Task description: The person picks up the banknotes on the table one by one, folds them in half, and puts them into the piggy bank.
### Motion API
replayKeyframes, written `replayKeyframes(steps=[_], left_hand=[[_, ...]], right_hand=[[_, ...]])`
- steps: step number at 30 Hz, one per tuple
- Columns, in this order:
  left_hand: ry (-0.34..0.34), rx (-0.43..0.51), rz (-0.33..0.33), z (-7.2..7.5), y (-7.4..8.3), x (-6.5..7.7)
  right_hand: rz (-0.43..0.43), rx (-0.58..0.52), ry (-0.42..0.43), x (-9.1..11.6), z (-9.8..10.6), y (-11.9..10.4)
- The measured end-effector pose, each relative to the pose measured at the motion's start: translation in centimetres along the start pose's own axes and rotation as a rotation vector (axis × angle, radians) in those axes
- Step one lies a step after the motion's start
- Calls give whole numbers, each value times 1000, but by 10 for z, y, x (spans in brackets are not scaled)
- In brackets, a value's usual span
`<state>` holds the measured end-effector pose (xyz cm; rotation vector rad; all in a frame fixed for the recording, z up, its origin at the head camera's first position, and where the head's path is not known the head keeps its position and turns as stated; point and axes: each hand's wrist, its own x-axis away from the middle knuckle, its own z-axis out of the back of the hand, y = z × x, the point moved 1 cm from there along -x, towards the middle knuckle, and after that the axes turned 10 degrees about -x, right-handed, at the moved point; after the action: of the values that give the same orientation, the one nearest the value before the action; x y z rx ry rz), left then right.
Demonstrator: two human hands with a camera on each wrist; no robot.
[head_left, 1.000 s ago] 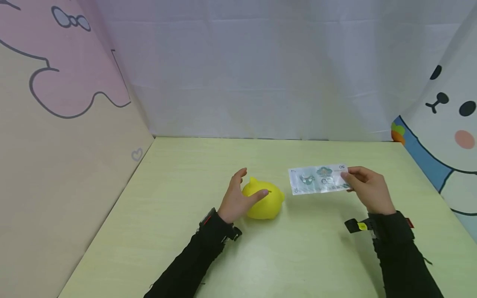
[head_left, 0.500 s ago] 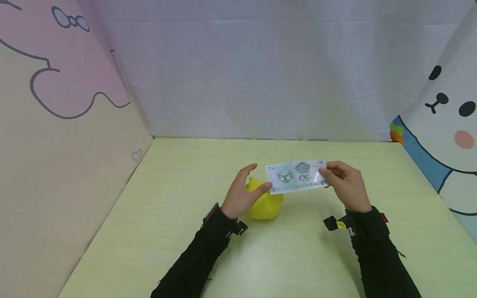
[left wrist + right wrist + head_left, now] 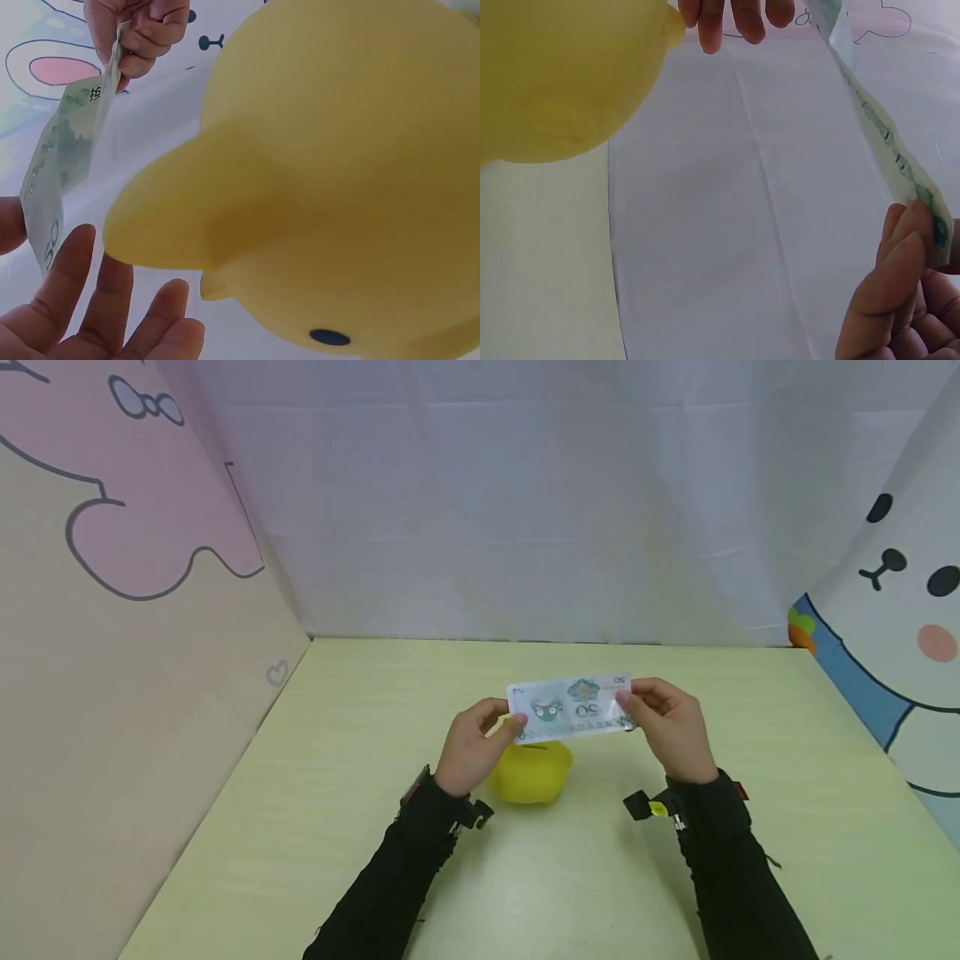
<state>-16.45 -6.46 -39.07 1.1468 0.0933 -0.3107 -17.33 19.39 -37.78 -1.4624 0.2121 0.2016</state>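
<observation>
With my right hand I am pinching the right end of a pale green-and-white, oblong banknote, thumb on its near face. My left hand is meeting the opposite end with the thumb; its other fingers are spreading behind, and the wrist views are showing a gap before the forefinger. The note is hanging above the smooth, rounded yellow animal figure with a slit in its top, the lower edge crossing the figure's top in the head view and one end sticking out past the figure's right side. Both wrist views are showing space between note and figure. The figure is sitting on a pale yellow-green tabletop stretching well to either side of it; beyond the figure, the far edge is meeting a creased white cloth.
</observation>
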Motion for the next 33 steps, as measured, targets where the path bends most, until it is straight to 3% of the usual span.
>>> replayKeyframes(steps=[19,33], left_hand=[[163,28,6,25,2,-2],[198,77,-16,30,2,-2]], right_hand=[[14,-62,-11,-4,-26,-8],[4,-88,3,-6,-41,-11]])
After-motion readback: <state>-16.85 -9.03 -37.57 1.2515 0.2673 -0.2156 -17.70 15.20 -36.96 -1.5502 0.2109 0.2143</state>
